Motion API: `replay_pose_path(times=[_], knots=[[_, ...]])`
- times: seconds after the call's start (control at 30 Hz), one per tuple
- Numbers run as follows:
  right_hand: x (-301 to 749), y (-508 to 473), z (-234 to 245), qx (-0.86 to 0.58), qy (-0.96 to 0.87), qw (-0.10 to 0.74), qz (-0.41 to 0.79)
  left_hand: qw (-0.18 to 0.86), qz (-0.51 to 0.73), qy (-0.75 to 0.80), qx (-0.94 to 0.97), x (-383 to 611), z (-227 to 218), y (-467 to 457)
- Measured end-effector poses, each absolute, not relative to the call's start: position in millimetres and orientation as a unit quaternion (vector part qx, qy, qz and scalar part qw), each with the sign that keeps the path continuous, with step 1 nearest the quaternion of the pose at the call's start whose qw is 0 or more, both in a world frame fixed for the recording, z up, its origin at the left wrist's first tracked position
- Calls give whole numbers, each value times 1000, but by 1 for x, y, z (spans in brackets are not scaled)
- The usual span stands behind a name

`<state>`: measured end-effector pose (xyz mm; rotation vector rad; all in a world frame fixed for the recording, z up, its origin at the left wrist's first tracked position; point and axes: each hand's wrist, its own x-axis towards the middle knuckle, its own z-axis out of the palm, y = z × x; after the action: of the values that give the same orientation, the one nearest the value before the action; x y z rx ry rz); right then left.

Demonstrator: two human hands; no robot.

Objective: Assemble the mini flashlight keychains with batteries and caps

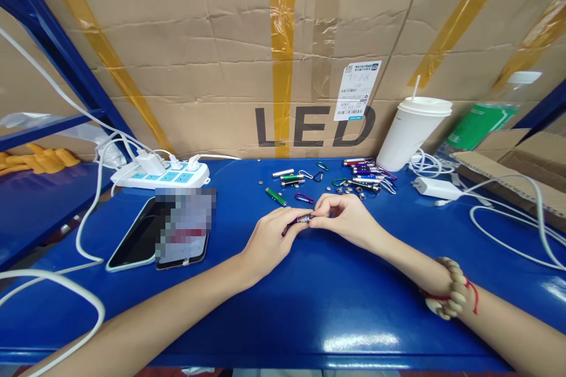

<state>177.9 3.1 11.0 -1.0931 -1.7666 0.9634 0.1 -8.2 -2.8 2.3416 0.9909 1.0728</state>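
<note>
Hands (269,241) pinching torch (303,219), blue table (336,306), cardboard wall (177,53)

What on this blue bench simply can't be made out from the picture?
All in the head view:
- Small torch: mostly covered by the fingers of the left hand and right hand; its details are too small.
- Upper phone: a blurred patch covers most of it.
- Box label: print too small to read.
- White cup: lid and opaque wall hide any contents.
- White cable: cut off by the left edge.
</note>
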Motion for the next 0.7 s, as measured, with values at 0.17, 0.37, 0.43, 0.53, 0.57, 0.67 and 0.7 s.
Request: replay_pose_path(times=[0.17,0.37,0.43,0.53,0.57,0.67,0.7], knots=[[178,3,10,-443,-699,405,389,188,375,366,831,0,-2,-8],[177,2,8,-455,-704,403,368,188,373,375,828,1,-3,-7],[176,1,8,-456,-711,405,351,190,369,377,828,1,-3,-7],[176,0,8,-448,-723,414,324,200,359,384,827,2,-3,-7],[176,1,8,-442,-727,419,317,205,358,387,825,2,-2,-7],[177,2,8,-413,-748,429,295,224,362,396,814,3,-1,-6],[179,2,9,-401,-759,429,280,232,365,398,809,3,-1,-6]])
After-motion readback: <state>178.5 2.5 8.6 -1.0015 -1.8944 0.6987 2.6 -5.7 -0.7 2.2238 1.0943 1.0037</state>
